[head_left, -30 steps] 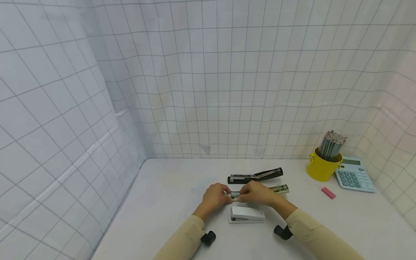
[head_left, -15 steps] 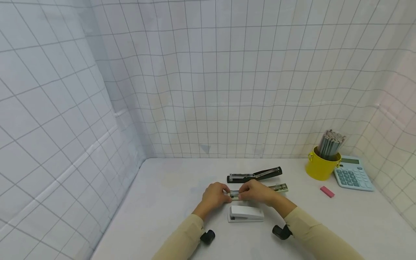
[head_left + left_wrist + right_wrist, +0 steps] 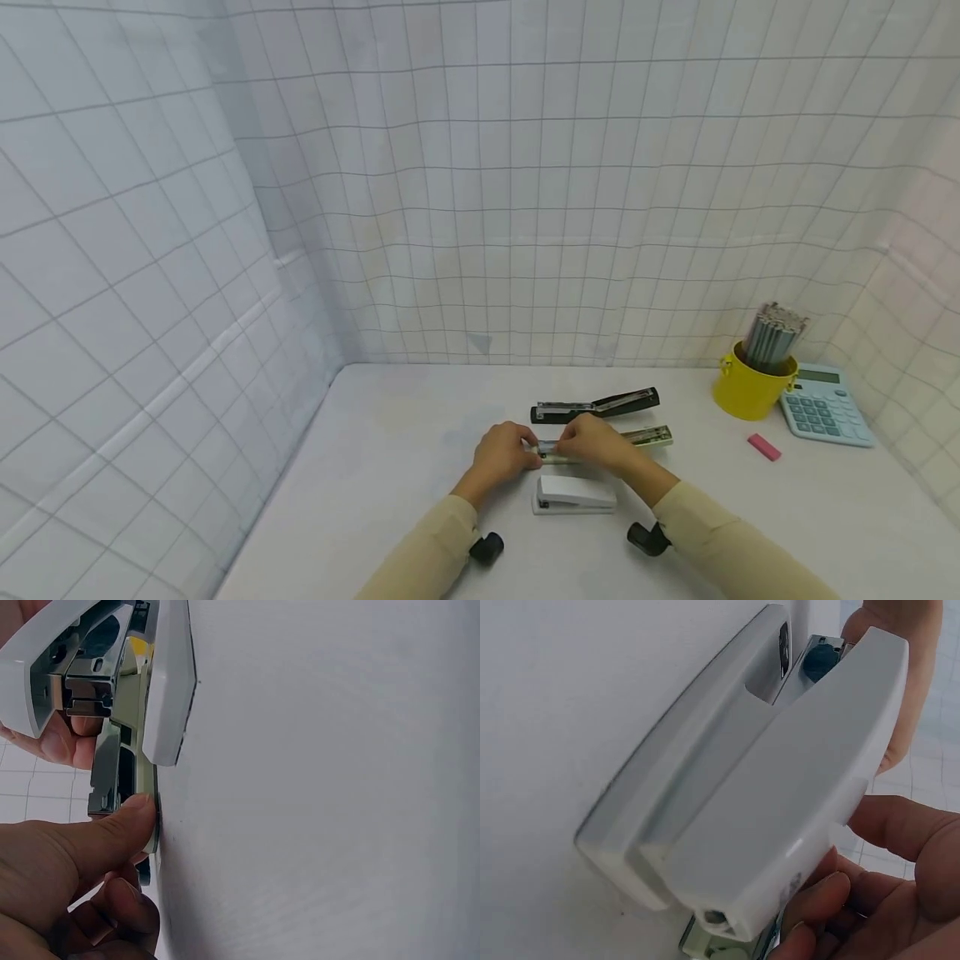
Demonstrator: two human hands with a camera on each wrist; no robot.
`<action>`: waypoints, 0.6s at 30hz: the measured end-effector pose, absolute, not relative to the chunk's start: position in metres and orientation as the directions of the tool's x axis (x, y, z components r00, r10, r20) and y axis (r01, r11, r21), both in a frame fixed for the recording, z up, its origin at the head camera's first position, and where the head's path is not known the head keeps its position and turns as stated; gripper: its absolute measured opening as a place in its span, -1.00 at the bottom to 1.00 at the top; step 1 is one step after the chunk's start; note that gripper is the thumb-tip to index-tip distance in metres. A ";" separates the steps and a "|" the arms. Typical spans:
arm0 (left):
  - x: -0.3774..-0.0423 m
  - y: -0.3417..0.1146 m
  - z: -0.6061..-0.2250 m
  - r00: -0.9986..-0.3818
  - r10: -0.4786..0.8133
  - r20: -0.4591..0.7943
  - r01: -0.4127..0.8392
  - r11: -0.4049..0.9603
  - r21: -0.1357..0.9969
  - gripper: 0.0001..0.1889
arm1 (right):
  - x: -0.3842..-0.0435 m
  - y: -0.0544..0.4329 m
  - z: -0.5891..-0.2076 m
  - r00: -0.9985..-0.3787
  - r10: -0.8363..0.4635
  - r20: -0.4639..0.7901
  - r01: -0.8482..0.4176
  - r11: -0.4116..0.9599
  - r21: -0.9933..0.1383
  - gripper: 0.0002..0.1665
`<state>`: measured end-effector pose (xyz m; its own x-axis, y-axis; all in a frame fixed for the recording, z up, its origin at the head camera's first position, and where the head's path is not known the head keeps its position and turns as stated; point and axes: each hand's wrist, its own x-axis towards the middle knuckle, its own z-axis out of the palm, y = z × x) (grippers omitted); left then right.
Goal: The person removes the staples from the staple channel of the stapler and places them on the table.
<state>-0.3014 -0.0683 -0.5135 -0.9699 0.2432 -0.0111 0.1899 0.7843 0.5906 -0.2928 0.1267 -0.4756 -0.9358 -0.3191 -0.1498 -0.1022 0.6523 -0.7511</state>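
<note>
A light green stapler [image 3: 650, 435] lies folded open on the table, its metal magazine exposed. My left hand [image 3: 502, 454] pinches its left end, with the thumb on the edge of the base in the left wrist view. My right hand [image 3: 592, 442] is bent over the magazine, thumb and fingertips gripping it close to the left hand. Whether a strip of staples is between those fingertips is hidden. In front of both hands sits a white stapler [image 3: 576, 495], which covers part of the work in both wrist views. Behind them lies a black stapler [image 3: 626, 403], also folded open.
A yellow bucket [image 3: 742, 393] full of grey pencils [image 3: 772, 337] stands at the back right, beside a light blue calculator [image 3: 825, 412]. A pink eraser [image 3: 764, 447] lies in front of them. White gridded cloth hangs behind and at the sides.
My right fingertips have lifted slightly, and more of the green stapler's base shows beneath them. The left hand keeps its grip on the end. The head view has shifted a little.
</note>
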 end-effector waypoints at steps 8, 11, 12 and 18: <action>-0.301 -0.069 -0.508 -0.972 0.234 -0.010 0.185 0.793 0.580 -0.75 | -0.296 0.126 -0.480 -0.946 -0.297 -0.131 -0.079 0.602 -0.794 -0.87; -0.300 -0.070 -0.507 -0.973 0.229 -0.009 0.181 0.792 0.583 -0.75 | -0.296 0.125 -0.479 -0.940 -0.312 -0.138 -0.074 0.583 -0.809 -0.84; -0.300 -0.070 -0.507 -0.974 0.226 -0.007 0.180 0.793 0.583 -0.75 | -0.296 0.125 -0.478 -0.938 -0.317 -0.143 -0.072 0.578 -0.813 -0.83; -0.299 -0.070 -0.510 -0.971 0.240 -0.017 0.184 0.785 0.591 -0.75 | -0.294 0.130 -0.472 -0.936 -0.315 -0.158 -0.076 0.618 -0.782 -0.83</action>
